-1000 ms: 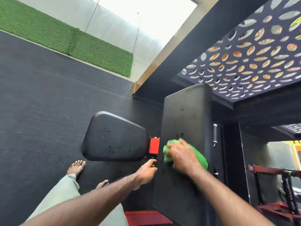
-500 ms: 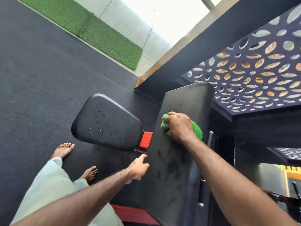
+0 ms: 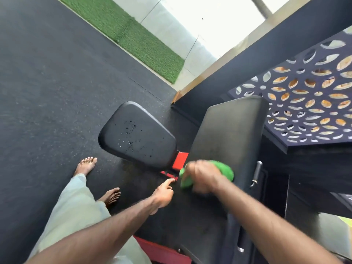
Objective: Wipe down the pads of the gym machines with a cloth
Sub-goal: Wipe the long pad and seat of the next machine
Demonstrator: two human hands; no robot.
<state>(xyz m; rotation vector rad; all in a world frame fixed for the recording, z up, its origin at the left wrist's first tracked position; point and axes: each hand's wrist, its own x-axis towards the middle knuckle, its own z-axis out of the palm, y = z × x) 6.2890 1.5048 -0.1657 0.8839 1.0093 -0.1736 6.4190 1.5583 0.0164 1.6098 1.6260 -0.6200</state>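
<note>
At lower centre of the frame, the right hand [image 3: 204, 178] grips the green cloth [image 3: 226, 169], fingers curled over it – motion-blurred – against the back pad [image 3: 230, 134]. Soft, light cloth; bunch it centrally. Left hand [image 3: 163, 193] hangs loose, index extended. Droplet-speckled seat pad [image 3: 137, 133] lies left – open floor [image 3: 57, 92] beyond.

Both bare forearms reach forward from the lower edge of the view. The right hand [image 3: 203, 178], blurred, has its fingers curled around a cloth [image 3: 225, 169]; the left hand [image 3: 162, 194] hangs loosely, index finger extended, holding nothing.
</note>
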